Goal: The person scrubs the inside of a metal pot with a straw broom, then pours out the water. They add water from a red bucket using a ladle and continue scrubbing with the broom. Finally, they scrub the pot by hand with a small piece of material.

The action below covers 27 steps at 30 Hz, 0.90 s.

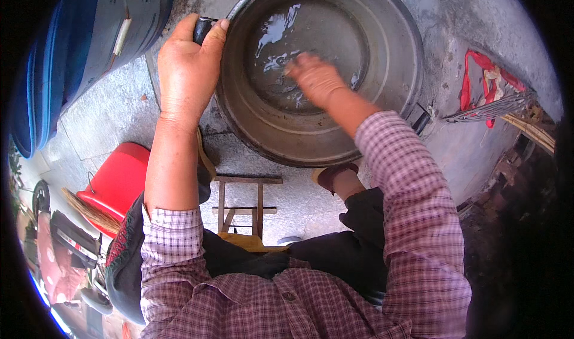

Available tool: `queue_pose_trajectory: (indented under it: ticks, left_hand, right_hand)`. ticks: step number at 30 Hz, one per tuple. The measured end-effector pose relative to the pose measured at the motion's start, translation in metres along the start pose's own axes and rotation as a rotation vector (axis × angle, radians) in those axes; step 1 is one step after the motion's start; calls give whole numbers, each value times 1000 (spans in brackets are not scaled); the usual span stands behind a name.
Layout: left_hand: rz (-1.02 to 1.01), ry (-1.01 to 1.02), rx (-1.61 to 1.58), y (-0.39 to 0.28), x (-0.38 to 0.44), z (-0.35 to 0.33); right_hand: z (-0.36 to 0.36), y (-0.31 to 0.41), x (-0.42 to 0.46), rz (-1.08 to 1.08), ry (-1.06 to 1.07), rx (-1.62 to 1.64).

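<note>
A large, round, dark metal pot (388, 61) with a little water in its bottom stands on the ground before me. My left hand (190, 65) grips the pot's black side handle (205, 28) at the upper left, its thumb near the rim. Inside the pot, my right hand (316, 79) is over or in the shallow water (276, 29), blurred by motion. The fingers point up and left, and no object shows in them; blur hides how far apart they are. The pot's other handle (419, 118) is at the lower right.
Blue and grey barrels (103, 29) stand on the left. Below them are a red bucket (119, 173) and a straw broom (92, 211). A wooden stool (242, 211) is between my legs. On the right, a wall ledge (448, 88) has a red strap (466, 76) by it.
</note>
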State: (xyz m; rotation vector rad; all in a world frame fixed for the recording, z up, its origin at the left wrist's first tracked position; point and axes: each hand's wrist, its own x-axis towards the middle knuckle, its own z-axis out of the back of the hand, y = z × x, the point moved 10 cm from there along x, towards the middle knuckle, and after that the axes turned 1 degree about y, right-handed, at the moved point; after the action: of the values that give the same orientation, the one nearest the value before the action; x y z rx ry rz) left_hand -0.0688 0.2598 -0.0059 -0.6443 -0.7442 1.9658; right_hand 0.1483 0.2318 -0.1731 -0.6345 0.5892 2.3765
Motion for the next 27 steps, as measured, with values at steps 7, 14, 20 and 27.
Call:
queue_pose_trajectory:
  ticks: [7,14,20,27]
  left_hand:
    - [36,-4,-2,8,2,1]
    - [88,-11,-76,10,-3,0]
    - [11,5,1,2,-3,-1]
    - [30,-8,-2,8,-3,0]
  right_hand:
    - [-51,-16,-61,-53,655,-111]
    - [-1,71,-69,113,360,406]
    - [-14,48,-93,65,508,217]
    - [29,-84,-78,-337,495,-537]
